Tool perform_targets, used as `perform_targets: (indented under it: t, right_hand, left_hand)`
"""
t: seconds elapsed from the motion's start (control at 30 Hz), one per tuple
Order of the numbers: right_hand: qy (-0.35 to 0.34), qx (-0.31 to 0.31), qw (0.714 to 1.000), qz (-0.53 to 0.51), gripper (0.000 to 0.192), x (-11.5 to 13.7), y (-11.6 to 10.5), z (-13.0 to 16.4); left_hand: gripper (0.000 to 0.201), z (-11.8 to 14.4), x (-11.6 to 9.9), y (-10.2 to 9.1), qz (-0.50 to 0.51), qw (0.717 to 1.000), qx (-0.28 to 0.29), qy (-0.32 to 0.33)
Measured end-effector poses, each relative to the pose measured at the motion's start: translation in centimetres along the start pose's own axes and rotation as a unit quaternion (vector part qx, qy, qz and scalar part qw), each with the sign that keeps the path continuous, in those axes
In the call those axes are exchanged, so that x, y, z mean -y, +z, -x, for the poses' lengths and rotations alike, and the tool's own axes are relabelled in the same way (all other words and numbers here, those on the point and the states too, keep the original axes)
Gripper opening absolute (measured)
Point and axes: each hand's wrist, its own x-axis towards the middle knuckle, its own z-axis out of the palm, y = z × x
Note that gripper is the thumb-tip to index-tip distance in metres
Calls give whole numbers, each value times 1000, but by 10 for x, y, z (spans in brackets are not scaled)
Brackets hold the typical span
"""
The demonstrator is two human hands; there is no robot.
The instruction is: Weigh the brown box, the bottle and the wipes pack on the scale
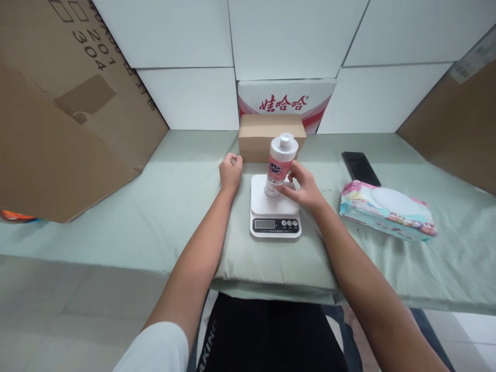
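A white bottle with a pink label and white cap (277, 168) stands upright, leaning slightly in view, on the plate of a white digital kitchen scale (276, 206). My right hand (304, 187) is at the bottle's right side, its thumb across the lower front and its fingers curled at the label. The scale's display looks dark, and I cannot read a number on it. To the left of the scale, my left hand (231, 173) rests on the green cloth in a loose fist, with nothing seen in it. Behind the bottle sits a plain brown cardboard box (253, 137).
On the right lie a black phone (361, 168) and a pack of wet wipes (387, 209). A large cardboard sheet (70, 113) stands at the left, another (461, 119) at the right. A white box with red lettering (284, 95) is against the white back panels.
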Motion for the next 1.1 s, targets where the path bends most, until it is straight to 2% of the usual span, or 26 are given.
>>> perform_targets:
  t: [0.2,0.4,0.47,0.57,0.67,0.73,0.83,1.1]
  right_hand:
    - [14,20,999,21,45,7,10,0]
    - [3,17,1000,-15,51,0,8,1]
    - [-3,-25,998,-66,53,-4,7,1]
    - [23,-132,983,-129,47,-7,7,-1]
    - [81,-231,961,-130,31,-10,7,-3]
    - [111,-274,948,-118,24,-14,6,-3]
    - [142,-314,933,-100,20,-26,3,-3]
    - [202,-358,906,-98,11,-53,-3,-2]
  left_hand:
    - [29,1,-2,-1,1,1000,2,-5]
    - [29,1,-3,-1,3,1000,2,-11]
    - [29,0,-3,-2,4,1000,1,-10]
    - [29,0,-2,-2,4,1000,-1,-6]
    - [29,1,-2,-2,5,1000,-3,-7]
    - [29,1,-2,-2,9,1000,-2,-9]
    - [31,1,-2,-2,14,1000,-1,-9]
    - [32,0,-4,-2,19,1000,-3,-20]
